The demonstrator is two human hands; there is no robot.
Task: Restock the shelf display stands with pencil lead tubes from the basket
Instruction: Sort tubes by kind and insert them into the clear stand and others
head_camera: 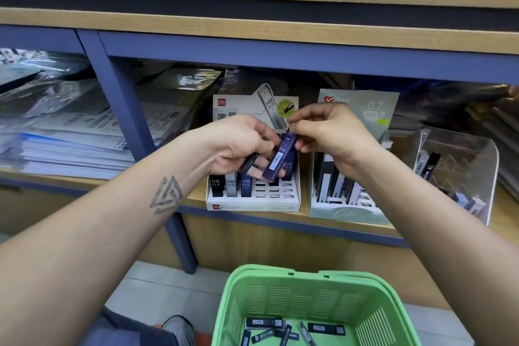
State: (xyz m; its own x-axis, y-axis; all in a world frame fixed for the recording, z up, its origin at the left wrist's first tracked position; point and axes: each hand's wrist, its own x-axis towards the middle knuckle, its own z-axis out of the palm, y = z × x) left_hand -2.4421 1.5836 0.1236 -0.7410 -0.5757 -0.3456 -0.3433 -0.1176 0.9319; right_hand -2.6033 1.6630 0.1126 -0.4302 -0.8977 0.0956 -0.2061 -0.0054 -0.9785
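Right hand (pixel 331 135) pinching the top end of a dark blue lead tube (pixel 280 156), thumb and forefinger closed on its cap; probably drawn off the bundle so one tube at a time can go into a slot. Left hand (pixel 241 146) curled round the lower part of that tube and at least one black tube (pixel 248 163) besides, fingers clamped, serving as a ready store close to the stand. Exact number in the left grip not clear: two visible, perhaps more hidden behind the fingers.

Directly behind and below both grips, a white HB 0.5 display stand (pixel 254 202) on the shelf (pixel 196 196): three tubes upright along its front left, one or two more blue ones behind the held tube, several slots at the right open, hence the likely target. Just right of the right hand, a pale green 0.7 stand (pixel 351 211), fairly full of upright tubes. Farther right, a clear plastic holder (pixel 460 177) with a few more.

Well below the grips, nearest the person, a green basket (pixel 309 284) on the floor, with roughly seven loose tubes (pixel 325 329) lying flat, awaiting pickup.
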